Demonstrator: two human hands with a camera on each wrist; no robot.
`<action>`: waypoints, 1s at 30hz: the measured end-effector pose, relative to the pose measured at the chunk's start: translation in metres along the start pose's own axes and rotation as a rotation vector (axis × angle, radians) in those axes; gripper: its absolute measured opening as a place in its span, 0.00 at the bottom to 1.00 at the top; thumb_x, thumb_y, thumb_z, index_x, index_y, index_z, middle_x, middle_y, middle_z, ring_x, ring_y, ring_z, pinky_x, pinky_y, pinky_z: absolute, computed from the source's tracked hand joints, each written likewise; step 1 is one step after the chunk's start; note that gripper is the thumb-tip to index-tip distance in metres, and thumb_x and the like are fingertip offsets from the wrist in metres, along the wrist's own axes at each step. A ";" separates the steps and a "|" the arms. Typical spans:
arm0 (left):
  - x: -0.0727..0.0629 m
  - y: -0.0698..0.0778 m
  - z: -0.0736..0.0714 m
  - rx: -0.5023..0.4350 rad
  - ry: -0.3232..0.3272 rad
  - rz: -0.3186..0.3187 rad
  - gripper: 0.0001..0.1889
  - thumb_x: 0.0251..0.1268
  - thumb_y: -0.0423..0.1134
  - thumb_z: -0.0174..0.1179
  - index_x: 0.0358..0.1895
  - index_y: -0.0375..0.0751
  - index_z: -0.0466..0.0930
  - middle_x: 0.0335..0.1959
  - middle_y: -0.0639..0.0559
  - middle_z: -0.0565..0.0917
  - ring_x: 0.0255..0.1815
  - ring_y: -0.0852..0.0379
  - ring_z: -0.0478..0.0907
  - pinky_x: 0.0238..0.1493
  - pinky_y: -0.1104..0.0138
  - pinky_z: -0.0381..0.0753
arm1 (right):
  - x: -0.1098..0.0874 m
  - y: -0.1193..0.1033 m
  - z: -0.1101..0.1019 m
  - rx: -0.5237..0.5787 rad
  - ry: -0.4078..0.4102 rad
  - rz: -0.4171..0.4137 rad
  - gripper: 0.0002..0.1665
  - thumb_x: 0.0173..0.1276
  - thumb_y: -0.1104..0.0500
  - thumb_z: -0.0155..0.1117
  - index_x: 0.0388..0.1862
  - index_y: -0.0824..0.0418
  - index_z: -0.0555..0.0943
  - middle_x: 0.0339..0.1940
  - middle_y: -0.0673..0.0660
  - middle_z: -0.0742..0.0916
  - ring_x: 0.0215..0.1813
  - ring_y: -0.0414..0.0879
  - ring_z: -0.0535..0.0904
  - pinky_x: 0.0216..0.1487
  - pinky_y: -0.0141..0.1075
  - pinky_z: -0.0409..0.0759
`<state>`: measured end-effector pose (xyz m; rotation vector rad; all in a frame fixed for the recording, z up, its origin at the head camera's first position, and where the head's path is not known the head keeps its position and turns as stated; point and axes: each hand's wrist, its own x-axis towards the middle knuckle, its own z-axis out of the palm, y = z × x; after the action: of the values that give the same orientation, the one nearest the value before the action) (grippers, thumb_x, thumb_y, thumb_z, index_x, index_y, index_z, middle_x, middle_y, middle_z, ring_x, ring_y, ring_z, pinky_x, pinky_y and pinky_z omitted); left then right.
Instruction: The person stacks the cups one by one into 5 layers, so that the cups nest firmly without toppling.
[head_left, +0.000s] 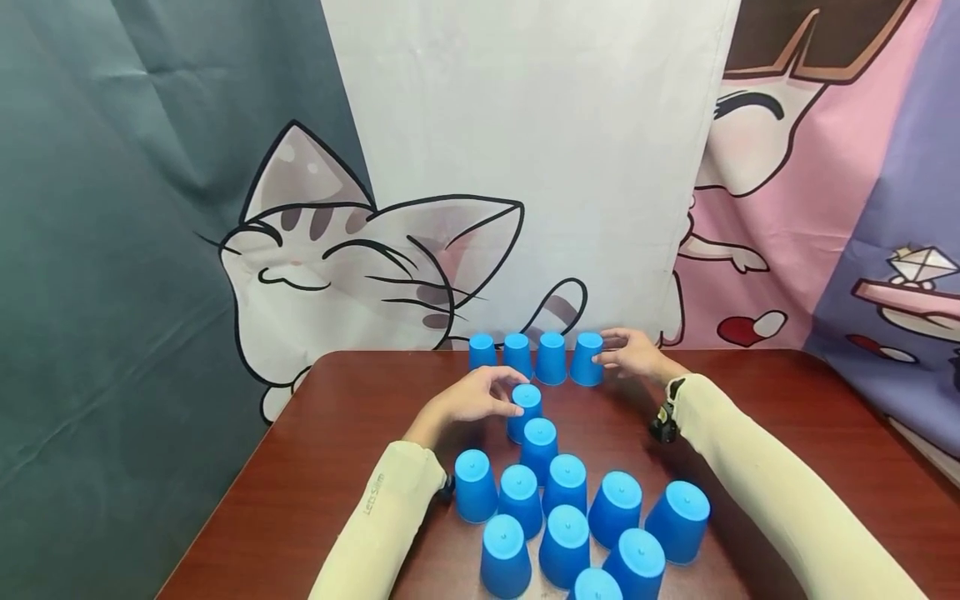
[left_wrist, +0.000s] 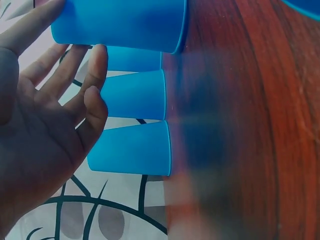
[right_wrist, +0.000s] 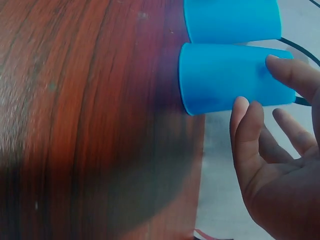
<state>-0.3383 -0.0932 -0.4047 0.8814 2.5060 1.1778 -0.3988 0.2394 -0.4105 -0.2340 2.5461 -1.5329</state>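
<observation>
My left hand [head_left: 480,394] is at an upside-down blue cup [head_left: 527,417] behind the middle of the table, its thumb across the near side and its fingers reaching round the far side. In the left wrist view, the fingertips go out of sight behind that cup [left_wrist: 120,22]. My right hand [head_left: 633,354] is beside the rightmost cup [head_left: 587,360] of the back row. Its thumb lies over the side of this cup [right_wrist: 235,77] in the right wrist view, while the loosely bent fingers stay spread at the edge, not wrapped round it.
Three more upside-down cups [head_left: 551,358] continue the back row to the left. Another cup [head_left: 539,450] stands just in front of my left hand's cup. Several more blue cups [head_left: 566,546] cluster nearer me on the brown table [head_left: 300,492]. A cartoon-printed cloth [head_left: 525,167] hangs behind.
</observation>
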 end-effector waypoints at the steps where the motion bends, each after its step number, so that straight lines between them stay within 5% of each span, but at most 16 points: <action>1: 0.000 0.001 0.000 -0.001 0.001 -0.001 0.24 0.62 0.46 0.69 0.61 0.49 0.78 0.48 0.54 0.83 0.42 0.56 0.80 0.40 0.63 0.84 | -0.002 0.000 -0.002 0.001 0.005 -0.005 0.39 0.67 0.59 0.68 0.72 0.71 0.64 0.67 0.75 0.73 0.57 0.68 0.80 0.49 0.56 0.82; 10: 0.001 0.001 0.001 -0.011 -0.018 -0.015 0.24 0.63 0.46 0.68 0.62 0.49 0.77 0.51 0.53 0.83 0.43 0.56 0.81 0.44 0.61 0.84 | -0.030 -0.008 -0.016 -0.112 0.038 -0.057 0.33 0.68 0.59 0.65 0.66 0.72 0.68 0.62 0.74 0.77 0.50 0.64 0.80 0.40 0.51 0.83; 23: 0.000 0.001 0.000 -0.079 -0.031 -0.055 0.24 0.64 0.43 0.67 0.63 0.48 0.76 0.57 0.50 0.81 0.45 0.55 0.85 0.44 0.56 0.85 | -0.065 -0.011 -0.008 -0.148 -0.057 -0.142 0.29 0.65 0.59 0.68 0.60 0.71 0.73 0.57 0.72 0.81 0.44 0.58 0.82 0.32 0.50 0.83; 30: 0.000 -0.001 0.002 -0.147 -0.146 0.006 0.27 0.67 0.40 0.64 0.68 0.43 0.69 0.63 0.46 0.79 0.56 0.51 0.82 0.54 0.55 0.81 | -0.068 -0.007 0.003 -0.109 -0.129 -0.166 0.26 0.66 0.60 0.68 0.59 0.72 0.74 0.54 0.72 0.82 0.45 0.57 0.83 0.30 0.48 0.83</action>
<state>-0.3377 -0.0919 -0.4066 0.9017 2.2720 1.2342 -0.3318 0.2476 -0.4019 -0.5525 2.5651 -1.3823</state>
